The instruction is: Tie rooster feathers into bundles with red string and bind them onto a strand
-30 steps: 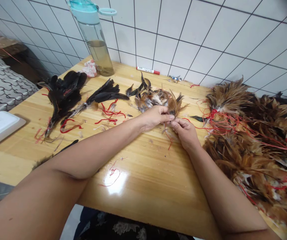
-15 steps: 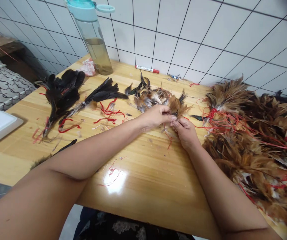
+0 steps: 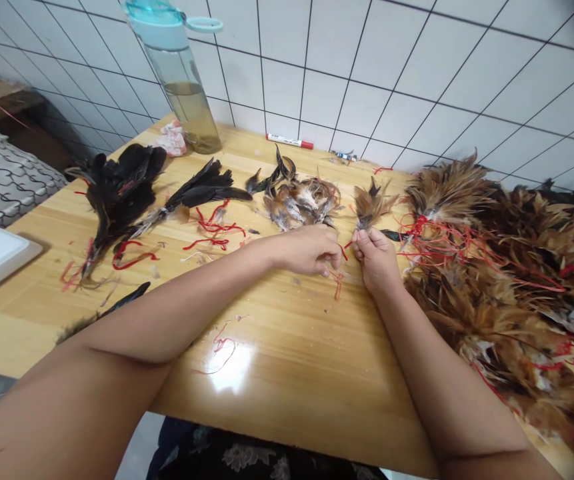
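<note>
My right hand (image 3: 379, 260) pinches a small bundle of brown feathers (image 3: 373, 205) by its quill ends, with the tips fanned upward. Apart from that bundle, my left hand (image 3: 311, 250) is low over the table with its fingers curled down. Whatever its fingertips may hold is hidden or too small to make out. Just under them lie a red thread (image 3: 337, 283) and wispy fluff. Behind the left hand is a loose heap of brown, grey and white feathers (image 3: 304, 200). A dark feather (image 3: 393, 235) lies beside my right hand.
Brown feather bunches (image 3: 511, 313) with red strings (image 3: 447, 243) cover the table's right side. Black feather bunches (image 3: 124, 183) lie at the left. At the back stand a water bottle (image 3: 187, 110), crumpled tissue (image 3: 171, 139) and a red marker (image 3: 289, 141), before a tiled wall (image 3: 337, 60).
My left hand has come away from the feather bundle, moving slightly left and down with its fingers turned downward. The right hand keeps the bundle, now held more upright. The view has shifted slightly.
</note>
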